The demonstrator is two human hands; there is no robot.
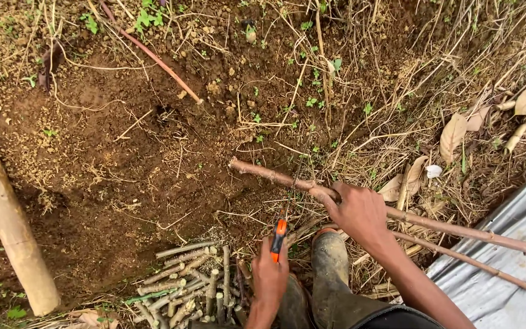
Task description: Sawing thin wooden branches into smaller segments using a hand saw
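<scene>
My right hand (360,210) wraps tight around a long, knobbly brown stick (275,176). My left hand (270,274) grips an orange-handled cutting tool (279,237) — a pile of short cut sticks (190,286) lies just beside it.

A single head-worn camera looks steeply down from above at the ground right in front of the person. It faces forward and down, so the far soil (123,140) and dry grass (409,79) fill the top of the frame, while the person's own boot (330,262) and forearms enter from the bottom edge. The view is close: the left hand (269,274) and right hand (360,213) sit low and centre-right, near the lens. A grey sheet (512,244) cuts the bottom right corner. No second view shares the scene.
</scene>
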